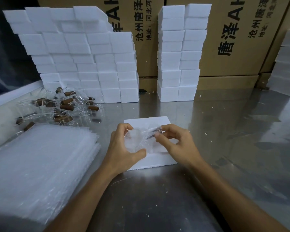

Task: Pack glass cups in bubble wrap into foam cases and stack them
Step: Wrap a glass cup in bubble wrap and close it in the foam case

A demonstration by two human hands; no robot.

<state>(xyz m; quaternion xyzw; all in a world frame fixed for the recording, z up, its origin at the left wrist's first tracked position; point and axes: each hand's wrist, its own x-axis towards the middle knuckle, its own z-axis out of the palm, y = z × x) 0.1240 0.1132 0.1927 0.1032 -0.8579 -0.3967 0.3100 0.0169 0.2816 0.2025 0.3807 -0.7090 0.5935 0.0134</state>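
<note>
White square foam case (pixel 157 162) on the steel table (pixel 224 148); above it, left hand (pixel 124 148) and right hand (pixel 176 143) pinch a bubble-wrapped glass cup (pixel 141 141). Brown cardboard cartons (pixel 224 39) read "唐泽", "沧州唐泽", "地址: 河北".

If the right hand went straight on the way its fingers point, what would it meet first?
The right hand points left, so it would probably first push deeper into the wrapped cup it pinches, then meet the left hand.
</note>
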